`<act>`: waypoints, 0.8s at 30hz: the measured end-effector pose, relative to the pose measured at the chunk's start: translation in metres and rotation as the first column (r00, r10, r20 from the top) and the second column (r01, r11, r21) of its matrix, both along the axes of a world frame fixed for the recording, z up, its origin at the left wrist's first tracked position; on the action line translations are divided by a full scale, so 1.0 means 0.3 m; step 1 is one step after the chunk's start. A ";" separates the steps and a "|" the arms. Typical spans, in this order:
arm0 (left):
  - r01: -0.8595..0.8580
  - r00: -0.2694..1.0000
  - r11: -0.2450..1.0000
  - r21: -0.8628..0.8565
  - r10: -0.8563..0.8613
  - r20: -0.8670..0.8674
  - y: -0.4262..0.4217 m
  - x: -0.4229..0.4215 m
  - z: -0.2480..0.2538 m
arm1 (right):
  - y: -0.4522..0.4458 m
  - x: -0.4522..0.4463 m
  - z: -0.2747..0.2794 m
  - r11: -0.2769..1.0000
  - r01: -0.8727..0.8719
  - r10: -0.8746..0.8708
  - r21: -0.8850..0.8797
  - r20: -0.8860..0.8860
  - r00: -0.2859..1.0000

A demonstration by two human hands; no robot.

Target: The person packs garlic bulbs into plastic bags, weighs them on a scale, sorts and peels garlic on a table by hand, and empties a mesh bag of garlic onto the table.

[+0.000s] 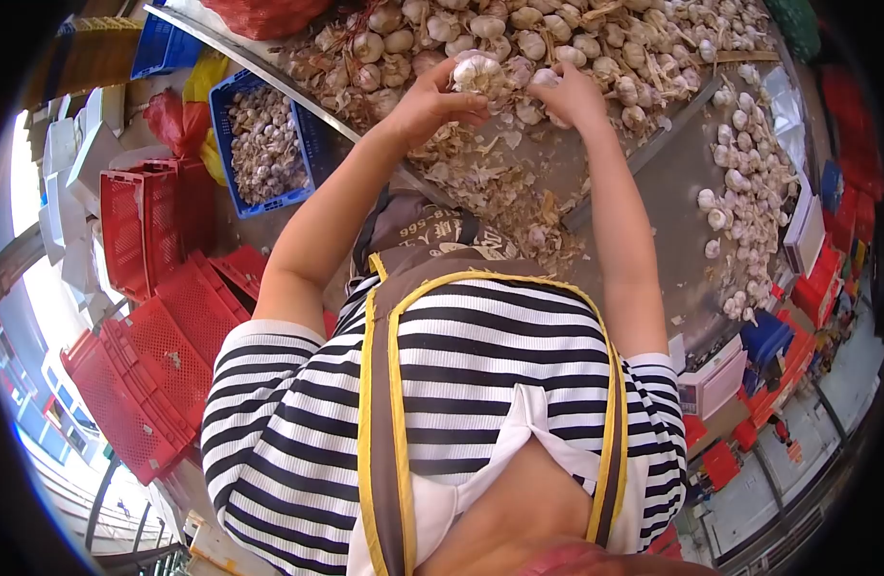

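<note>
Head view: left hand (434, 104) at 12 o'clock, half-curled, gripping a garlic bulb (477, 73) between thumb and fingers. Right hand (573, 99) just past 12, fingers bent in among the bulbs; can't tell if it's pinching one, fingertips hard to make out. Garlic pile (634, 48) on tabletop (670, 206), 12 to 1, cut off at top. Husks (476, 182) partly hidden by the apron (413, 226).

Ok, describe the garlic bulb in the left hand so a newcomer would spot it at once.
Start at the garlic heap across the top of the picture. At its near edge, the left hand holds the garlic bulb. It looks bigger and whiter than the loose bulbs around it.
</note>
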State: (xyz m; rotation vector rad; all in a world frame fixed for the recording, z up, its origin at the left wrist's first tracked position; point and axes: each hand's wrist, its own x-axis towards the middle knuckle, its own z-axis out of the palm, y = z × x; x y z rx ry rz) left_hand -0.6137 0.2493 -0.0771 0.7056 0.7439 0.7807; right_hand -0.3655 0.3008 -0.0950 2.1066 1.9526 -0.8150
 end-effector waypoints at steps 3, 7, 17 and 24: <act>-0.009 0.979 0.996 0.091 0.027 -0.201 -0.007 0.033 0.015 | -0.123 0.086 -0.072 0.995 0.064 -0.032 0.070 -0.396 0.918; 0.091 0.848 0.789 0.607 0.258 -0.463 -0.046 0.145 0.094 | -0.312 0.089 -0.071 0.699 -0.275 -0.715 -0.660 -0.636 -0.290; 0.469 0.694 0.443 0.764 0.349 -0.629 0.041 0.248 0.103 | -0.437 0.319 -0.064 0.890 -0.330 -0.340 -0.316 0.026 -0.940; 0.639 0.270 0.448 0.626 0.631 -0.727 0.284 0.137 -0.053 | -0.417 0.591 0.122 0.604 0.439 0.531 -0.665 -0.075 -0.844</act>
